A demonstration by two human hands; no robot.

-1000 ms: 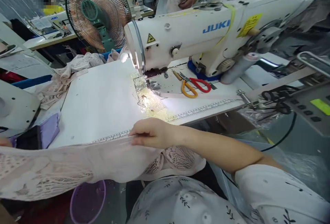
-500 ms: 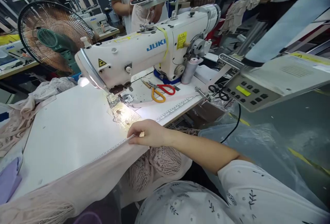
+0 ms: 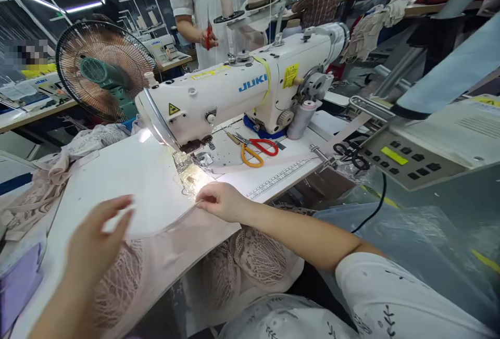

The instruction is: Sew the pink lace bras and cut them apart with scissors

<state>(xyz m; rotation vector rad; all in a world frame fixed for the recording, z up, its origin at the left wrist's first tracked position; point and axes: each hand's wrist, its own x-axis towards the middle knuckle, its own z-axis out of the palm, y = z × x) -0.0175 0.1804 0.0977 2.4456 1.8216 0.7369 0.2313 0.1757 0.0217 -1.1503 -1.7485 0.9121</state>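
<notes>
Pale pink fabric (image 3: 175, 242) with lace cups drapes over the front edge of the white sewing table (image 3: 117, 177). My right hand (image 3: 222, 201) pinches the fabric's upper edge, just in front of the sewing machine's needle area. Over the left part of the fabric, near a lace cup (image 3: 123, 276), hovers my left hand (image 3: 97, 235), its thumb and fingers apart and slightly blurred; nothing shows between them. The white JUKI sewing machine (image 3: 219, 91) stands behind, its lamp lighting a shiny, clear plate (image 3: 191, 175). More lace cups (image 3: 260, 255) hang by my lap.
Scissors with red and orange handles (image 3: 253, 151) lie on the machine bed beside a thread spool (image 3: 301, 119). A control box (image 3: 406, 151) juts in at right. At left are a fan (image 3: 97, 68), piled lace (image 3: 89, 143) and purple fabric (image 3: 21, 287). A co-worker (image 3: 199, 11) stands behind.
My left hand has come into view at lower left. The fabric's left part now lies up on the table, a lace cup showing. My right hand keeps its pinch; the view has shifted slightly.
</notes>
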